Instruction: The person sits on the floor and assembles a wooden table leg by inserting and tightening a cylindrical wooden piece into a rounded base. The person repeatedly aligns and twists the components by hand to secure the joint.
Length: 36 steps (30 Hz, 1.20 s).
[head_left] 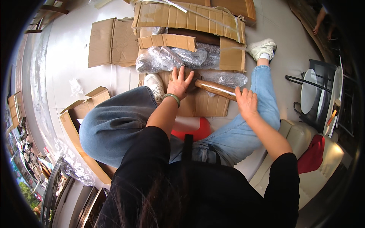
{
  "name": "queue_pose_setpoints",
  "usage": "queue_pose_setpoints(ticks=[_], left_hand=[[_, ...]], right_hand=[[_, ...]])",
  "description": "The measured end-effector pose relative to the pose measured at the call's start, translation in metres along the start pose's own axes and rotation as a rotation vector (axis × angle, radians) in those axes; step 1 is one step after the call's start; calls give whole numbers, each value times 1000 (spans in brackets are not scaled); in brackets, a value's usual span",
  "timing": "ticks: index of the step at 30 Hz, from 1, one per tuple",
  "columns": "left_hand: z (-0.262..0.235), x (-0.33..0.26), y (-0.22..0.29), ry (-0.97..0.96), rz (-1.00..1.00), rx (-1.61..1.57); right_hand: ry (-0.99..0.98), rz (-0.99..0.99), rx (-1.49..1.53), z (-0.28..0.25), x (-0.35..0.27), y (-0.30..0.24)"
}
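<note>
Dark hair and black sleeves fill the bottom of the view; person seated on a red stool (197,129), knees apart in blue jeans, working on the floor.

Right hand (246,102): grip closed around the near end of a wooden furniture leg (215,89), fingers wrapped over it. Left hand (179,84): fingers spread flat, palm pressing at the far end of the leg, not clasping it; green bangle at the wrist. Leg lies tilted on a flattened cardboard sheet (201,104) between the feet, glossy as if under thin film.

Just beyond: loose bubble wrap (171,57) bunched against an opened cardboard carton (190,17), flaps torn back, plastic strapping hanging free. Dark wooden panel visible inside the carton, partly wrapped. More flat cardboard (113,41) to the left; a small empty box (85,108) by the left knee.

Progress, as judged: carton is open and one leg is out; other parts seem to remain in the carton, still wrapped. No assembly visible yet.
</note>
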<state>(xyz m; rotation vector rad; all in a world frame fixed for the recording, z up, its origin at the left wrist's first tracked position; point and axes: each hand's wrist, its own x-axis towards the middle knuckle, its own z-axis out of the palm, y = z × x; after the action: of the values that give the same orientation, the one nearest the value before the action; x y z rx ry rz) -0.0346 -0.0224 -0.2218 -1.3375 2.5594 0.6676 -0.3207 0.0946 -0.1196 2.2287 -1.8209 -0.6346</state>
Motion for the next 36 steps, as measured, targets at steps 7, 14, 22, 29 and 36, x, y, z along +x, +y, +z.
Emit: queue_pose_setpoints(ticks=[7,14,22,29,36], left_hand=[[16,1,16,73,-77,65],[23,3,12,85,-39,120],[13,5,15,29,-35,99],[-1,8,19,-38,-70,98],[-18,18,21,-158,-61,115]], right_hand=[[-270,-95,168,13,35,28],[-746,-65,500,12,57,42],[-1141,-3,944,17,77,60],[-172,14,323,28,18,15],[191,-88,47,63,42,-18]])
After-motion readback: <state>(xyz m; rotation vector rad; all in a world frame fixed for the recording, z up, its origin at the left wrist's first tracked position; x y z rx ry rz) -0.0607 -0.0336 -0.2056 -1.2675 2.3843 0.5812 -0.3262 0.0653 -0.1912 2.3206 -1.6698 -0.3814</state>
